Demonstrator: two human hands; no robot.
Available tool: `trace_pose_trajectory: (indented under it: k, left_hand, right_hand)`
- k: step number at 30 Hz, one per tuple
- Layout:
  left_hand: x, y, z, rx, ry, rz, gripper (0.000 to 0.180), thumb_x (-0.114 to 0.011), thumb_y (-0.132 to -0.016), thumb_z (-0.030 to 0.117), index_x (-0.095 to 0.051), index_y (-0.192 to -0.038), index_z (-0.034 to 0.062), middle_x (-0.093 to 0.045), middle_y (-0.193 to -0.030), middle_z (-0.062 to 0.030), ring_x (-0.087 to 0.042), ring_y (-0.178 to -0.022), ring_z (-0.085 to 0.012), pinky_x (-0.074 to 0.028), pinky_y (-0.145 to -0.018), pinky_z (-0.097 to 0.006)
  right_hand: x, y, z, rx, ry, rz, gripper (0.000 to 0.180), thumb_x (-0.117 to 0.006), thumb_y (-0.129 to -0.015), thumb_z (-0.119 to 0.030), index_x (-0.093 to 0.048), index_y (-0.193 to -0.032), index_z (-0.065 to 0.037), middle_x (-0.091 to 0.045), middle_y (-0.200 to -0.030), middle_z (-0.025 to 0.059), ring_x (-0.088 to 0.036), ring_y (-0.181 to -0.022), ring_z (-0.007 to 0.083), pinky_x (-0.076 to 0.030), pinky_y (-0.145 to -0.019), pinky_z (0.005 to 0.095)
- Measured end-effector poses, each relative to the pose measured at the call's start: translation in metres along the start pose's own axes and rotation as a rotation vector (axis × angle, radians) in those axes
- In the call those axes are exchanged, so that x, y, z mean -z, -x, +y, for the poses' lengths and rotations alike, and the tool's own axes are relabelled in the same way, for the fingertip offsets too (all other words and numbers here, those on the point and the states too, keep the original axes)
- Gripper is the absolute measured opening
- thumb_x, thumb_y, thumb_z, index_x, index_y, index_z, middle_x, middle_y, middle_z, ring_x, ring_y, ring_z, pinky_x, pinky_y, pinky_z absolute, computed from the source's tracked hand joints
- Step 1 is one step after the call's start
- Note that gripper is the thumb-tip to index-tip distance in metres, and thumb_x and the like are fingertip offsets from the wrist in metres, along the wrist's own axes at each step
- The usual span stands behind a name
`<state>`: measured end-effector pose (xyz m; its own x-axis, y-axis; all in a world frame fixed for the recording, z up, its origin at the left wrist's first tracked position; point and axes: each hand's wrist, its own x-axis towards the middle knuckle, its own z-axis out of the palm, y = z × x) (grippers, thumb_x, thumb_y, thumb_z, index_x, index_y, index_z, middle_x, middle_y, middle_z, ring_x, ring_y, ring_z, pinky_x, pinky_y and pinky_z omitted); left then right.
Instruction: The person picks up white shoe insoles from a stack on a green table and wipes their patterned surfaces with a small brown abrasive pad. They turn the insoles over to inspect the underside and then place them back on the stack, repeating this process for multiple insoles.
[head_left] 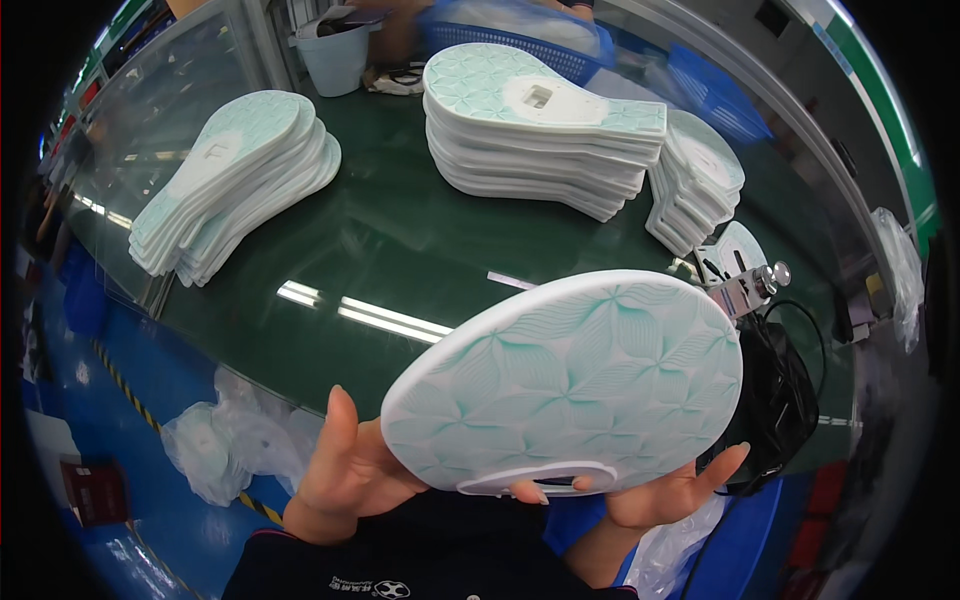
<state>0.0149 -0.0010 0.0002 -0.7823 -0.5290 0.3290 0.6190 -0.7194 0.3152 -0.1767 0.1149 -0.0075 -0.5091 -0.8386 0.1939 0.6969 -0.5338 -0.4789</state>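
Observation:
Tilted up in front of me is a white plastic panel with a rounded outline and a teal leaf-and-flower pattern. My left hand grips its left edge, thumb up and fingers behind. From below right, my right hand supports the lower edge, with fingertips showing at the oval cutout near the bottom. Beyond it on the dark green table stand a tall stack of matching paddle-shaped panels, a fanned stack to the left and a smaller stack to the right.
A small metal-topped bottle stands on the right, by a black bag. At the back are a light-blue bucket and blue baskets. Plastic-wrapped pieces lie low on the left, beyond the table edge.

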Motion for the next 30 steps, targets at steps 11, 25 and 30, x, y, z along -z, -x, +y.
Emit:
trace_pose_trajectory:
  k: [11, 25, 30]
  left_hand:
    - [0.007, -0.004, 0.011, -0.03, -0.257, 0.039, 0.064, -0.01, -0.085, 0.054, -0.019, -0.133, 0.0133, -0.016, -0.138, -0.0099, -0.019, -0.124, -0.0343, -0.016, -0.097, -0.055]
    - [0.004, 0.003, 0.018, -0.253, -0.057, 0.488, 0.059, -0.015, -0.088, 0.048, -0.011, -0.134, 0.012, -0.011, -0.138, -0.0143, -0.025, -0.12, -0.0396, -0.026, -0.092, -0.056]
    - [-0.01, -0.021, 0.008, -0.295, -0.225, 0.629, 0.053, -0.016, -0.09, 0.04, -0.018, -0.132, 0.0083, -0.025, -0.132, -0.0177, -0.041, -0.108, -0.0379, -0.033, -0.089, -0.052]
  right_hand:
    - [-0.012, -0.015, 0.003, -0.116, -0.094, -0.305, 0.082, -0.026, -0.077, -0.065, -0.001, -0.134, -0.012, 0.001, -0.139, 0.0125, -0.001, -0.128, 0.0323, -0.009, -0.1, 0.0521]
    - [-0.037, -0.017, 0.007, -0.167, -0.168, -0.377, 0.094, -0.028, -0.073, -0.069, -0.003, -0.132, 0.0, -0.004, -0.139, 0.0141, -0.008, -0.127, 0.0323, -0.012, -0.101, 0.0478]
    - [-0.027, -0.012, 0.014, -0.459, 0.056, -0.204, 0.078, -0.029, -0.082, -0.054, 0.0, -0.132, -0.002, -0.01, -0.136, 0.0189, -0.015, -0.124, 0.0372, -0.016, -0.099, 0.0495]
